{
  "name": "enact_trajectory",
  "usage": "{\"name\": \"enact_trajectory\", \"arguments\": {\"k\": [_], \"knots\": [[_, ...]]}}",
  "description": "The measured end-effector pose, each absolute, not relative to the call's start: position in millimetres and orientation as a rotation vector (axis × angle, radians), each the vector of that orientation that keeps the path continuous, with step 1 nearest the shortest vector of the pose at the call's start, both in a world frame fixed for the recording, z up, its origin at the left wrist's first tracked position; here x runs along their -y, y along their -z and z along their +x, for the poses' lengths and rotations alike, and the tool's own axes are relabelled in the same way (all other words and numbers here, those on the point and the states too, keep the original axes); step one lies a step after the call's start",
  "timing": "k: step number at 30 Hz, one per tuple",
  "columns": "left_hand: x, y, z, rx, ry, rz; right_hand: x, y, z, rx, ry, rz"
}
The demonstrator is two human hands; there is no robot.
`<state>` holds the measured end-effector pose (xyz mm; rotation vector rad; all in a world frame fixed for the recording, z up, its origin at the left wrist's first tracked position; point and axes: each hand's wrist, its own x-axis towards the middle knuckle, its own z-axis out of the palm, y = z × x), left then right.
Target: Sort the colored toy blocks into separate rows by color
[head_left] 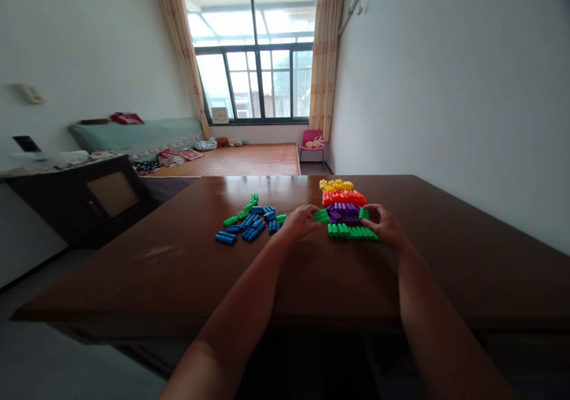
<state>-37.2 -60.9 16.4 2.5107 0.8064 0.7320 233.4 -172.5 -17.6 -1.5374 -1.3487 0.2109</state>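
My left hand (pixel 301 222) is closed around a green ridged plastic toy block (pixel 321 216), just left of a row of purple blocks (pixel 344 213). At the right end of that row, my right hand (pixel 385 227) pinches another green block (pixel 364 213) between thumb and fingers. Nearer to me lies a row of green blocks (pixel 351 232), its right end close under my right hand. Behind the purple row are an orange-red row (pixel 344 197) and a yellow row (pixel 337 184). Loose blue blocks (pixel 253 229) and several green ones (pixel 243 215) lie scattered left of my left hand.
The blocks lie on a brown glossy table (pixel 187 269). A white wall (pixel 467 91) runs along the right side. Beyond the table stand a bed (pixel 262 156), a pink chair (pixel 312 136) and a dark cabinet (pixel 80 192) on the left.
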Motion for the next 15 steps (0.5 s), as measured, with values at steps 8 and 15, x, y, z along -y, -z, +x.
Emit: {"name": "enact_trajectory", "arguments": {"k": [8,15], "knots": [[84,-1,19,-0.689,-0.856,2.596,177,25,250,1.349,-0.471,-1.549],[102,-2,47,-0.755,-0.66,2.759,179,37,265,1.417,-0.382,-1.669]]}}
